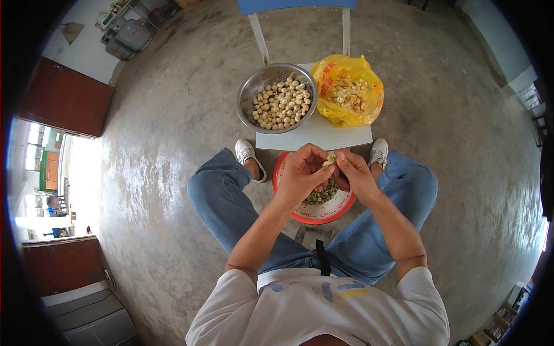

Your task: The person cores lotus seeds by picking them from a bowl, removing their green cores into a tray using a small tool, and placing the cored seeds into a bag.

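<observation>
**Fingertip Work on a Single Piece: Step in Progress**

Locate the workpiece, small and pale with a greenish tinge, at the meeting point of both hands, above the far portion of the red-rimmed basin. Note the left hand, with curled fingers, closed to a pinch on the workpiece. Note likewise the right hand, closed with thumb and fingers against the opposite side of the same workpiece. Exact fingertip contact: partly hidden, not possible to tell.

Identify three groups of material:
- Inside the basin, set between the shoes: small green bits.
- Inside the metal bowl, on the chair: round pale pieces, many in number.
- Inside the yellow bag, open at the top and just beside the bowl: pale fragments.

Read the step, by judgement, as opening or parting one piece by hand, probably well short of completion given the quantity in the bowl.

For the following move, keep opposed pressure light and steady, to avoid crushing. Then, if parted, direct green matter down into the basin and pale portions toward the bag; to be treated as inference from the present sorting, not as certainty.
</observation>
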`<state>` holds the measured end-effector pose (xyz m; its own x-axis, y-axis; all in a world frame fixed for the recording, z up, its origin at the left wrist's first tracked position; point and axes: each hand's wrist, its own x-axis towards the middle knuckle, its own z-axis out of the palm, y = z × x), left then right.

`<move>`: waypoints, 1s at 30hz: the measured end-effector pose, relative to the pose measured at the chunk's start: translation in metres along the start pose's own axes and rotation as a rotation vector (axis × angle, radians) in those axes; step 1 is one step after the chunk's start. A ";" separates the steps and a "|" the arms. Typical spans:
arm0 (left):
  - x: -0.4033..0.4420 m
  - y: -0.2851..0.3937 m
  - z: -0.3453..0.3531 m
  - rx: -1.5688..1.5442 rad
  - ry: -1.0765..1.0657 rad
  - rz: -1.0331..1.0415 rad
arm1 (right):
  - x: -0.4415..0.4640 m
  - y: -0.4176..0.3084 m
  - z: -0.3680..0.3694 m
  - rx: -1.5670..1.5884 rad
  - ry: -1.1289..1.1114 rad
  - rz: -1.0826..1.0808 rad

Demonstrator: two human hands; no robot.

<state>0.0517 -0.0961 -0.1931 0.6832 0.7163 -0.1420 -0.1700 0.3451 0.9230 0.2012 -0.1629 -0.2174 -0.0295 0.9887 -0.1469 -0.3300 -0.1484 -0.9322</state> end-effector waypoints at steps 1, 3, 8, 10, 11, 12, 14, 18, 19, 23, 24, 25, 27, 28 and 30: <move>0.000 -0.001 0.000 0.004 0.007 -0.006 | 0.000 -0.002 0.000 -0.033 0.000 -0.015; 0.001 -0.003 -0.002 -0.004 0.008 -0.014 | 0.001 -0.004 0.001 -0.113 0.006 -0.057; 0.002 -0.002 -0.002 0.044 0.006 -0.004 | 0.000 -0.005 0.002 -0.224 0.031 -0.050; 0.001 -0.003 -0.004 0.032 0.012 -0.017 | -0.001 -0.005 0.000 -0.219 0.027 -0.089; 0.001 -0.002 -0.004 -0.014 0.028 -0.039 | -0.001 -0.004 -0.002 -0.218 0.025 -0.109; 0.000 -0.001 -0.004 -0.059 0.045 -0.061 | 0.000 -0.003 -0.006 -0.296 0.052 -0.188; 0.000 0.000 -0.006 -0.141 0.053 -0.099 | 0.004 -0.005 -0.008 -0.452 0.108 -0.345; -0.002 0.000 -0.012 -0.253 0.009 -0.151 | -0.002 -0.029 0.001 -0.490 0.100 -0.255; -0.002 0.000 -0.012 -0.272 -0.004 -0.163 | 0.000 -0.028 0.001 -0.511 0.074 -0.312; -0.003 -0.006 -0.016 -0.242 -0.006 -0.171 | 0.002 -0.024 0.000 -0.538 0.037 -0.390; -0.003 -0.004 -0.014 -0.235 0.012 -0.175 | 0.001 -0.025 0.000 -0.532 0.045 -0.368; -0.003 -0.002 -0.013 -0.227 0.029 -0.179 | 0.001 -0.025 0.000 -0.526 0.053 -0.347; -0.004 -0.001 -0.013 -0.234 0.032 -0.188 | 0.001 -0.025 0.001 -0.507 0.066 -0.323; -0.004 0.000 -0.013 -0.237 0.033 -0.192 | 0.001 -0.025 0.001 -0.494 0.070 -0.320; -0.003 0.002 -0.011 -0.197 0.037 -0.192 | 0.001 -0.024 0.001 -0.481 0.073 -0.314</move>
<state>0.0414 -0.0905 -0.1952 0.6905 0.6468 -0.3239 -0.1775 0.5856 0.7909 0.2085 -0.1581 -0.1948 0.0713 0.9854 0.1544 0.1539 0.1421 -0.9778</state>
